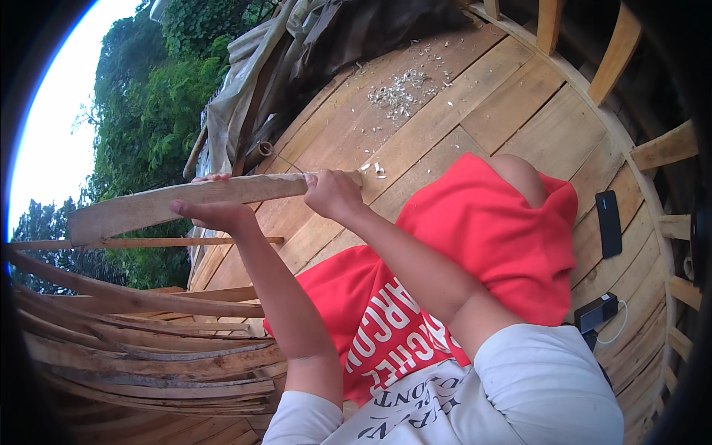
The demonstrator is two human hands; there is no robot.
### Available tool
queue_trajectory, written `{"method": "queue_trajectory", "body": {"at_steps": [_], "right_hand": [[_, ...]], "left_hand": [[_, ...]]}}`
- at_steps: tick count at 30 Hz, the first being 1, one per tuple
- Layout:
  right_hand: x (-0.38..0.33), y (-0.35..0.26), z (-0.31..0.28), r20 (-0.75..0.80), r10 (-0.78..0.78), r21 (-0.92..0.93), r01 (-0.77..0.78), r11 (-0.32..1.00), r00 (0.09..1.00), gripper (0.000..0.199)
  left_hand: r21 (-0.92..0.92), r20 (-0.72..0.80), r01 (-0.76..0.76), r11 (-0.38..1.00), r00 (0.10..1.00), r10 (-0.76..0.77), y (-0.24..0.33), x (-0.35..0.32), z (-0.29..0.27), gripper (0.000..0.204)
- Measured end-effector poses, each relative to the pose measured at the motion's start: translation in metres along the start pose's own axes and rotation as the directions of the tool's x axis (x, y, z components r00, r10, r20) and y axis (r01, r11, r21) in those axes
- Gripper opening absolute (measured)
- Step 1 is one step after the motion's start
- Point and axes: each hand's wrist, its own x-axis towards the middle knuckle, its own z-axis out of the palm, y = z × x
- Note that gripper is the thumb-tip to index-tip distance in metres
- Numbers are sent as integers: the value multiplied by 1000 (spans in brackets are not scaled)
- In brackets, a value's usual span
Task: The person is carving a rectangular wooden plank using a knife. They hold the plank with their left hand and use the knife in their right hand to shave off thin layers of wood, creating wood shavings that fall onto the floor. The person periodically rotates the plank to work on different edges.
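A long, pale wooden board, wider at its left end and narrowing to the right, is held up across the left half of the view. My left hand supports it from below near its middle, thumb on the near face and fingertips showing over the far edge. Around the narrow right end my right hand is closed in a fist. A short tip of the wood sticks out past that fist. Below the board lies the red cloth of my shorts, with one knee bare.
Wood shavings are scattered over the plank floor. Rough wooden strips are stacked at lower left. A dark phone and a black box with a white cable lie at right. Upright wooden ribs line the curved edge.
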Motion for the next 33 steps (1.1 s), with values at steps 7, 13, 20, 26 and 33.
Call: {"method": "queue_trajectory", "body": {"at_steps": [7, 13, 20, 26, 33], "right_hand": [[8, 4, 0, -130, -66, -12, 65, 998, 989, 48], [8, 18, -5, -11, -181, 63, 181, 981, 984, 47], [1, -8, -6, -57, -163, 11, 164, 986, 985, 48], [-12, -16, -8, 14, -42, -105, 43, 994, 999, 46], [-4, -5, -3, -7, -75, -116, 74, 991, 997, 45]], "left_hand": [[11, 62, -39, 999, 997, 38, -2, -4, 7, 80], [18, 47, -38, 999, 998, 37, -2, -11, 7, 82], [10, 46, -54, 999, 998, 53, -3, -6, -11, 80], [1, 33, -42, 999, 999, 42, -1, -5, -15, 80], [16, 25, -48, 999, 999, 47, 2, -5, -21, 75]]}}
